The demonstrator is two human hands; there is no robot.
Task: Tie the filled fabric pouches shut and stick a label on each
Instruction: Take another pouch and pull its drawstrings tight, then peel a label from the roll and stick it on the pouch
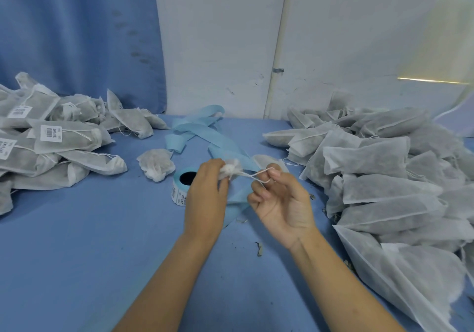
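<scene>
Left hand (205,193) pinching pouch (230,168), right (282,203) seemingly hooking string (250,175)

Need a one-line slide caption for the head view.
Left hand grips a pouch by its gathered neck while the right hand holds its drawstring; labelled pile left, unlabelled pile right.

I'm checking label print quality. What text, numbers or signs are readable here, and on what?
White barcode labels on grey filled fabric pouches, left pile: barcode and sideways characters, too blurred to read.
White label roll with blue core: print too small to read.
No other text.
</scene>
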